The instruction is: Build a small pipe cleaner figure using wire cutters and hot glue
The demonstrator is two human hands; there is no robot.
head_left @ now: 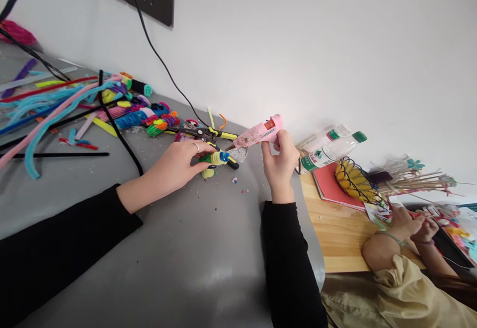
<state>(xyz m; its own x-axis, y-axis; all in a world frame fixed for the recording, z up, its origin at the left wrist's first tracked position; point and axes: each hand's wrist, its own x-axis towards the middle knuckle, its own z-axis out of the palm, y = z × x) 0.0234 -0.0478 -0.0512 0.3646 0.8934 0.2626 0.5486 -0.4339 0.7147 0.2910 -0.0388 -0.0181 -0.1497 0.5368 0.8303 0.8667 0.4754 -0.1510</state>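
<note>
White wall (pixel 335 44) (evenly lit) behind grey table (pixel 186 268).

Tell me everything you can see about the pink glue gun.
The pink glue gun is a small plastic-looking tool with an orange patch on its side and a dark, narrow nozzle. Its body is smeared with dried residue. The right hand grips its handle from below, holding it above the grey table, tilted so the nozzle points down and left at the small yellow, green and blue pipe-cleaner piece pinched in the left hand. Whether the nozzle touches it cannot be told.
</note>
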